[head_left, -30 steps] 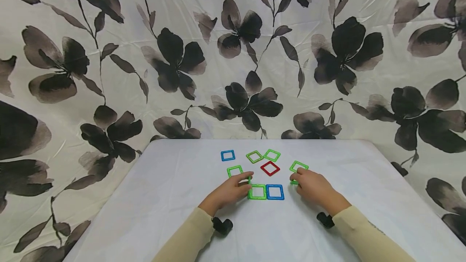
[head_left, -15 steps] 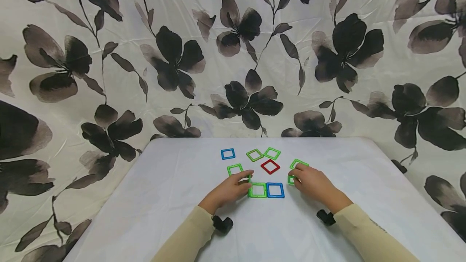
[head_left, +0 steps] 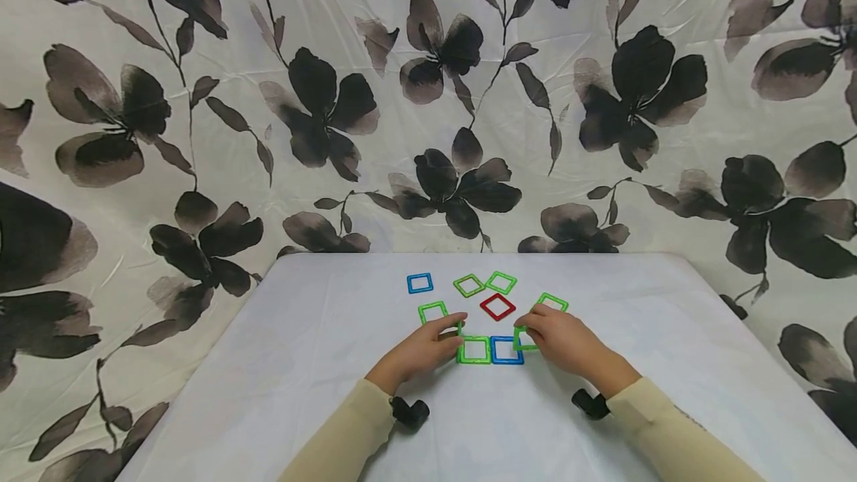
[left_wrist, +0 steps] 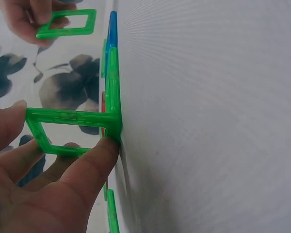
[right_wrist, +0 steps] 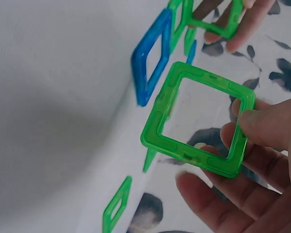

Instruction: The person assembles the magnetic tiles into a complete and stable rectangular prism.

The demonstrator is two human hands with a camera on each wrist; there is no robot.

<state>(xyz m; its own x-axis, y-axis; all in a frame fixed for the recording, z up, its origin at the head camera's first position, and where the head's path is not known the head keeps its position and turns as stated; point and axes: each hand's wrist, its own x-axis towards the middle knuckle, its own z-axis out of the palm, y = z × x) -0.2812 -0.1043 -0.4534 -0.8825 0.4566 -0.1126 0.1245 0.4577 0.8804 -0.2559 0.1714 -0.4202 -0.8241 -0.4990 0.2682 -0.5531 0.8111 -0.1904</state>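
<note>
My left hand (head_left: 418, 352) holds an upright green square magnetic tile (left_wrist: 68, 116), an open frame, with the thumb at its top and a finger at its lower edge. That tile stands at the left edge of a flat green square tile (head_left: 474, 361). A flat blue square tile (head_left: 494, 350) lies against the flat green one's right side. Between thumb and fingers, my right hand (head_left: 569, 335) pinches another green square tile (right_wrist: 189, 156) by one side. In the right wrist view this tile hangs off the table, apart from the blue tile; in the head view it overlaps the blue tile's right side.
Farther back on the white table (head_left: 321, 363) lie a blue tile (head_left: 419, 290), two green tiles, and a red tile (head_left: 498, 317). One more green tile (head_left: 433, 305) lies behind my left hand, another (head_left: 554, 297) behind my right. A floral cloth (head_left: 442, 125) hangs behind the table.
My right hand has picked up a green tile and carried it left, to the right side of the blue tile. The left hand stays in place with its upright tile.
</note>
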